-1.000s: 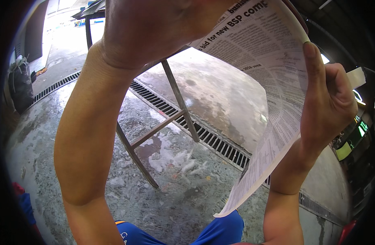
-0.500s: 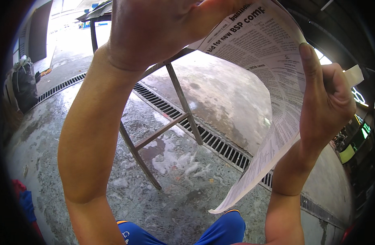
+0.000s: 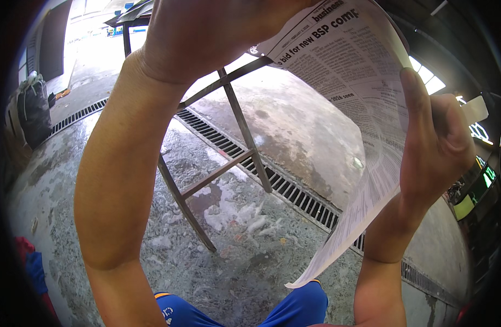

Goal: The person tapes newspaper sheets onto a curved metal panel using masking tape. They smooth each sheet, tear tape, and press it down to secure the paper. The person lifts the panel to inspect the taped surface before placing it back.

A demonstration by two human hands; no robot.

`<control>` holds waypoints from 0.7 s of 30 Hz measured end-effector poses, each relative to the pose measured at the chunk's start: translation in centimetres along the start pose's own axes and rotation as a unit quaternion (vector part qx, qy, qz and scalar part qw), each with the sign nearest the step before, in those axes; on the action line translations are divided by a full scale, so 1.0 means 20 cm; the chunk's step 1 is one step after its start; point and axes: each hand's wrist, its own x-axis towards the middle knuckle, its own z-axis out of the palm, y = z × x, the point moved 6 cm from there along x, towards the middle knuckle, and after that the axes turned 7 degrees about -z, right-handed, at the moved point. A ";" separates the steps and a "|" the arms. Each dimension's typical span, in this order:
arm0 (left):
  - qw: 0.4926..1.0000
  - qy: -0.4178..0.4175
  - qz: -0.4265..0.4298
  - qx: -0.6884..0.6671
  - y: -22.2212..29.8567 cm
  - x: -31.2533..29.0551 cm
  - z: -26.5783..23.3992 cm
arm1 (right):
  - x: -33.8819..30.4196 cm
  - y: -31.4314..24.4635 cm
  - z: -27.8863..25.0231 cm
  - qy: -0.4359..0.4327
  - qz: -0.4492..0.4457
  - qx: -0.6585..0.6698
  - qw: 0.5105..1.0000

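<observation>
Raised in front of me is a printed newspaper page (image 3: 337, 65), bowed into a curve, its lower corner hanging toward my knees. My right hand (image 3: 438, 141) grips its right edge, thumb on the near side and the other fingers curled behind. A pale flat strip (image 3: 475, 110) pokes out beyond those fingers; I cannot tell whether it belongs to the page. High at the top, my left hand (image 3: 212, 38) reaches across to the page's upper left edge and is closed at it, though the picture's edge cuts off its fingertips.
Behind my left arm stands a dark metal frame with legs and a crossbar (image 3: 217, 173). A drain grating (image 3: 294, 192) crosses the wet concrete floor (image 3: 250, 272). Far left sits a dark stuffed sack (image 3: 33, 111); red and blue cloth (image 3: 35, 270) lies lower left. My blue-clad knees (image 3: 296, 305) are below.
The page and my right hand have dropped slightly, showing more print near the top. The page's lower corner has shifted a little right. Both hands stay at the newspaper.
</observation>
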 end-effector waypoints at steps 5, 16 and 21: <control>1.000 -0.013 -0.004 0.013 0.00 0.00 0.00 | -0.01 -0.04 -0.01 0.008 -0.028 -0.047 0.998; 0.999 0.019 0.029 0.037 0.00 -0.03 -0.03 | -0.02 -0.02 -0.02 0.029 -0.036 -0.066 0.997; 0.999 0.013 0.038 0.037 -0.01 -0.03 -0.03 | 0.00 0.01 -0.02 0.025 0.007 -0.087 0.996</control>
